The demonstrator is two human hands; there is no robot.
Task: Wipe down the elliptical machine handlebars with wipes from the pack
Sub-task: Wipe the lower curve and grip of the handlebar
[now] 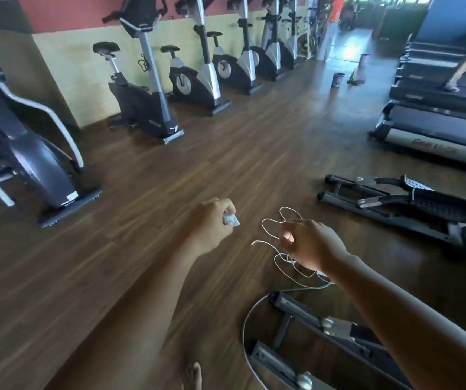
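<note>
Pinched between the fingers of the left hand (212, 223) is a small pale packet (231, 220), likely a wipe, held forward ready for use. The right hand (313, 246) curls round a thin white cord (271, 220), probably to keep it clear. Machine rails (310, 313) lie just below; neither hand touches a handlebar.

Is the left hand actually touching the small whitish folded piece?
Touching. The head view shows the left hand pinching the small whitish folded piece between thumb and curled fingers, with no gap visible.

Wood floor (169, 187), exercise bikes (147, 108), yellow wall (65, 66).
</note>
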